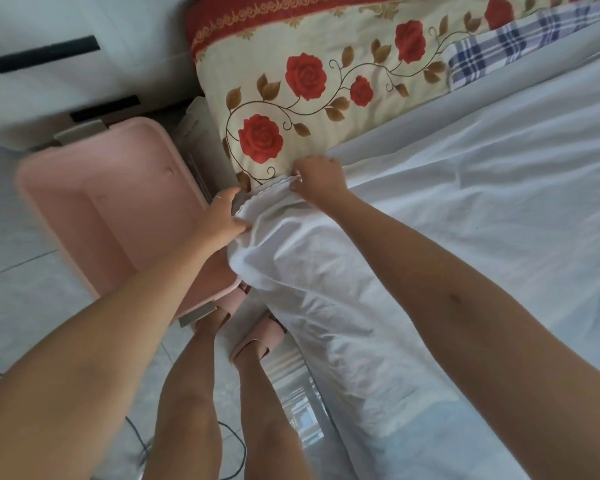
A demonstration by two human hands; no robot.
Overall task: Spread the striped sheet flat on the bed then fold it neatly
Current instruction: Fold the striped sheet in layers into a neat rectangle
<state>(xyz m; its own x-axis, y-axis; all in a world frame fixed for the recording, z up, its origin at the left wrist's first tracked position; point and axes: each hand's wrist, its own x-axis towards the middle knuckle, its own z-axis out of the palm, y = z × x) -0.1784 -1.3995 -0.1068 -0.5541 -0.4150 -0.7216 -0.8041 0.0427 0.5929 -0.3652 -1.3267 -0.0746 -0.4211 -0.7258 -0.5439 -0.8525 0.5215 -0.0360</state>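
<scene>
White fabric all over the place here: one sheet (447, 209), wrinkled, lying across the bed and drooping over the near side of it by the person's legs. Honestly can't make out any stripes on it from this angle. One end of it is gathered up at the edge of the bed, and both hands are on that bit.

Left hand (222, 216) has its fingers curled around the bunched part of the edge, holding it. Right hand (321, 180) is just beside it, pinching the hemmed edge between thumb and fingers. So two hands, both gripping the same sheet, close together.

Right behind the hands there's one cream pillow (326, 50) with red roses, touching the sheet's end. Further along sits one blue plaid cloth (520, 46).

On the tiled floor (7, 278) beside the bed: one open pink bin (94, 202) with two grey latches, and the person is wearing two pink slippers (257, 341). One white cabinet (49, 15) with two dark handles stands behind the bin. One dark cable (238, 448) trails on the floor near the feet.
</scene>
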